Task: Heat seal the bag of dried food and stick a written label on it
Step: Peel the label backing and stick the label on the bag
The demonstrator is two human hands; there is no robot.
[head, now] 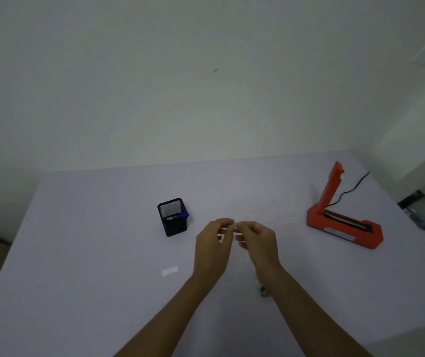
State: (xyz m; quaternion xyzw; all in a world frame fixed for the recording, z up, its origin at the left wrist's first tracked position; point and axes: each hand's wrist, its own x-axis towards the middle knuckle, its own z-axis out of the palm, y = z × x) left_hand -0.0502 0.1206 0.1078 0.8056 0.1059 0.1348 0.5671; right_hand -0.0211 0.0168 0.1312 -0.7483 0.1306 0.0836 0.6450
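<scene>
Both my hands are raised over the middle of the table, fingertips meeting. My left hand (215, 244) and my right hand (256, 240) together pinch a small white label (235, 226) between them; most of it is hidden by the fingers. A white paper strip (169, 270) lies flat on the table to the left of my left forearm. The red heat sealer (342, 222) stands at the right with its arm lifted. A small dark bit of the bag of dried food (263, 291) shows behind my right forearm; the bag is otherwise hidden.
A black mesh pen holder (173, 217) with a blue marker (183, 215) in it stands left of my hands. The sealer's black cord (349, 188) runs toward the back right edge. The pale table (77, 253) ends at a white wall.
</scene>
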